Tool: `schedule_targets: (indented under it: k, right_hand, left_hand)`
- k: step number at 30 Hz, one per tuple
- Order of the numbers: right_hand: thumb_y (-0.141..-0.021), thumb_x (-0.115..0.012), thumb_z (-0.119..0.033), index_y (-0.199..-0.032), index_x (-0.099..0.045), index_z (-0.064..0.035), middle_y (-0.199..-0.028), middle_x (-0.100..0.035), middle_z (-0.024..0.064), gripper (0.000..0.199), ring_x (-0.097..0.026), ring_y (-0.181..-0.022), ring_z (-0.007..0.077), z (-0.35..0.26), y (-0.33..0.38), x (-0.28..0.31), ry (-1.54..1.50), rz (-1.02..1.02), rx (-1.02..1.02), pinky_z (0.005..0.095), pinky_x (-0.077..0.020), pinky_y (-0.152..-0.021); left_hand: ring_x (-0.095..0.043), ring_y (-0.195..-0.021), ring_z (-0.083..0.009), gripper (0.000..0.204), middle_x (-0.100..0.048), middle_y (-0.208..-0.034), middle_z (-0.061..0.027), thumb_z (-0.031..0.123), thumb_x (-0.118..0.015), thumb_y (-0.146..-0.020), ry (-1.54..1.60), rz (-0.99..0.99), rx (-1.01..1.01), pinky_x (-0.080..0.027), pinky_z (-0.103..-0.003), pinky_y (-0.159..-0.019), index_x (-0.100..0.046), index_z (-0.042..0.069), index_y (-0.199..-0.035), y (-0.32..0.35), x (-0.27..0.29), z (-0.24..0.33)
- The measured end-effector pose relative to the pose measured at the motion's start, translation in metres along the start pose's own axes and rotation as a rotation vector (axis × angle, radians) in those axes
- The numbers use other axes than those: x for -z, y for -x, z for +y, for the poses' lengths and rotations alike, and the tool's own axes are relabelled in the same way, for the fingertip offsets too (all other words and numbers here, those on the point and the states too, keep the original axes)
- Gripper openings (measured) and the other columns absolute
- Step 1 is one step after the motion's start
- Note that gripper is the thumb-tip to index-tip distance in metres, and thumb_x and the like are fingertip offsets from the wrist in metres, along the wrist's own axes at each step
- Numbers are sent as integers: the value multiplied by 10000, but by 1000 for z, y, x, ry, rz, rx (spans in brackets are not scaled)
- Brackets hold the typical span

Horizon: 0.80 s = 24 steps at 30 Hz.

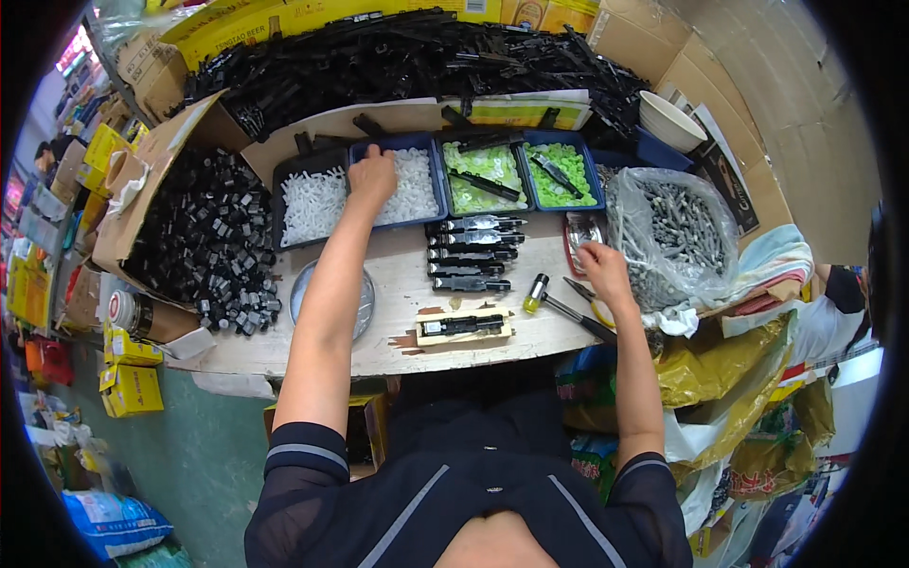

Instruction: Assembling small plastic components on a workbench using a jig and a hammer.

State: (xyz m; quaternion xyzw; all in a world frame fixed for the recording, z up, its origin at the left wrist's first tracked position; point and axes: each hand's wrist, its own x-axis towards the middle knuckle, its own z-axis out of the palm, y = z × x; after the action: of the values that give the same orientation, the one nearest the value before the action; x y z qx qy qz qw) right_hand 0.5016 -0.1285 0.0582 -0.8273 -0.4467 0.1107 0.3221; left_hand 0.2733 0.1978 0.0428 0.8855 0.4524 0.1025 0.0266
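My left hand [373, 179] reaches over a blue tray [441, 189] of small white plastic pieces [409, 180]; its fingers are bent together, and what they may hold is too small to make out. Over the front of a small red-rimmed dish [570, 248] my right hand [607, 273] has its fingers drawn into a pinch, contents hidden. A black elongated part [464, 325] lies in a light wooden fixture [423, 339] near the table's front edge. Behind it, several similar black assemblies [471, 254] lie in a stack-like row.
A hammer [568, 310] and yellow-handled pliers [600, 308] lie beside my right hand. Trays of green pieces [564, 170] stand behind. A clear bag of grey parts [677, 227] is at right, a carton of black pieces [204, 227] at left, and a round dish [364, 308] under my left forearm.
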Motion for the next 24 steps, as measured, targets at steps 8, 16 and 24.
schedule_targets:
  k: [8, 16, 24]
  right_hand:
    - [-797, -545, -132, -821, -605, -34, -801, -592, 169, 117, -578, -773, 358, 47, -47, -14, 394, 145, 176, 447, -450, -676]
    - [-767, -614, -197, -980, -523, -7, -998, -506, 224, 300, -586, -807, 384, 39, -65, -33, 579, 39, 22, 457, -489, -692]
    - [-737, -479, -15, -900, -577, -2, -885, -575, 213, 191, -586, -825, 395, 40, -72, -36, 592, 9, -4, 472, -480, -699]
  left_hand:
    - [-586, -913, -329, 363, -575, -1038, -155, 265, -644, -729, 109, -121, -106, -466, -409, -788, -612, 54, -1022, 11, 0, -10]
    - [-599, -892, -347, 232, -637, -947, -157, 176, -591, -757, 286, 47, -94, -482, -427, -779, -669, 102, -962, -25, -4, 4]
    - [-613, -827, -354, 167, -641, -868, -155, 51, -563, -691, 29, 6, -136, -497, -434, -716, -673, 65, -816, -21, -16, 31]
